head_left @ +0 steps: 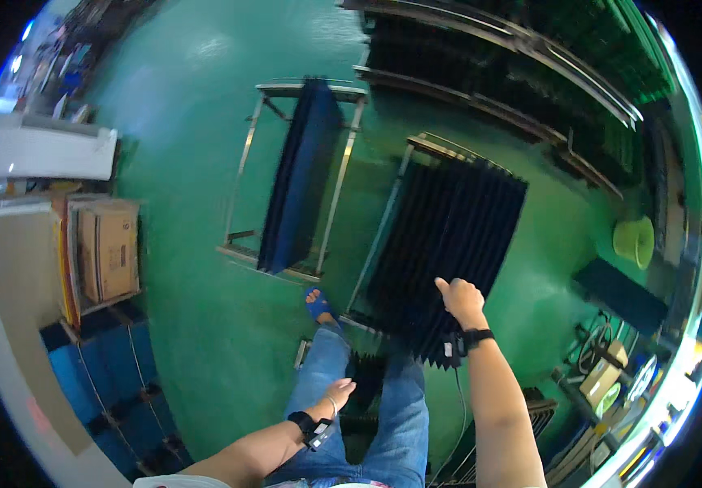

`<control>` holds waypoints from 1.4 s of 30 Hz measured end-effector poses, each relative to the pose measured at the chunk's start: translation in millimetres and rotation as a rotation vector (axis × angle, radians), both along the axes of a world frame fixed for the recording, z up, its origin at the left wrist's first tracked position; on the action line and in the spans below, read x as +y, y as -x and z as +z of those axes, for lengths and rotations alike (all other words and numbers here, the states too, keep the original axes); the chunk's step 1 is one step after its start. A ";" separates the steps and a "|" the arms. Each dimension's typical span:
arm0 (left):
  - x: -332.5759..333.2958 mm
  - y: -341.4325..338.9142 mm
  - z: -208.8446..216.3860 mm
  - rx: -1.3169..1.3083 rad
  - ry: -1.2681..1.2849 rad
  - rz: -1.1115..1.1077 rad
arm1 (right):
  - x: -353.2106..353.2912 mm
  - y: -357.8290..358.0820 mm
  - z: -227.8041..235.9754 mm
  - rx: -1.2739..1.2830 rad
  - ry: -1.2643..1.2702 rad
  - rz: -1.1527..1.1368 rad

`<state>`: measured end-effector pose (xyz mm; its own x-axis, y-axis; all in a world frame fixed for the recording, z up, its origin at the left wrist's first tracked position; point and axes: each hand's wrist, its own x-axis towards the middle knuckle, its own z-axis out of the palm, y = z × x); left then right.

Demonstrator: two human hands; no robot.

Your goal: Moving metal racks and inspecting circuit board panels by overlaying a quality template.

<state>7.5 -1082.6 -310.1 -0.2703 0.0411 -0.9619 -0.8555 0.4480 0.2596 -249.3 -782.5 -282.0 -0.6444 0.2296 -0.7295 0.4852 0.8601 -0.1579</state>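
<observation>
Two hands of the person are in view. The right hand (462, 301) is above the near part of a row of dark panels (449, 220), with the thumb stretched out and the fingers curled; I cannot tell whether it grips a panel edge or only passes over it. The left hand (340, 392) is low, near the left knee of the blue jeans (322, 366), with its fingers half bent, and no object is seen in it. Each wrist wears a black band with a small device.

The dark panels stand closely side by side in a metal rack (440, 149) on the green floor (204, 342), in front of the person and slightly to the right. To the left of it, a second metal frame (348, 154) carries a thinner group of dark blue panels (306, 179). A blue sandal (315, 301) is just beside this frame. Cardboard boxes (111, 248) are at far left, and a yellow-green basket (633, 241) is at far right.
</observation>
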 end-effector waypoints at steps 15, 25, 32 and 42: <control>-132.5 -29.8 63.8 0.266 0.246 -0.306 | -298.8 196.6 -144.9 0.353 0.338 -0.050; -153.9 -33.9 55.9 0.346 0.345 -0.259 | -339.2 209.4 -165.5 0.315 0.028 -0.036; -146.8 -19.2 50.0 0.289 0.361 -0.112 | -290.6 202.1 -48.3 0.380 0.156 -0.014; -60.0 112.4 120.0 -0.456 -1.033 1.158 | -163.8 68.3 223.9 0.580 0.465 -0.366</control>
<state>-104.9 -1142.6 -190.1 -0.3296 0.6761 -0.6590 -0.6791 -0.6547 -0.3320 -317.5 -946.3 -58.1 -0.8906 0.2550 -0.3765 0.4539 0.4483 -0.7701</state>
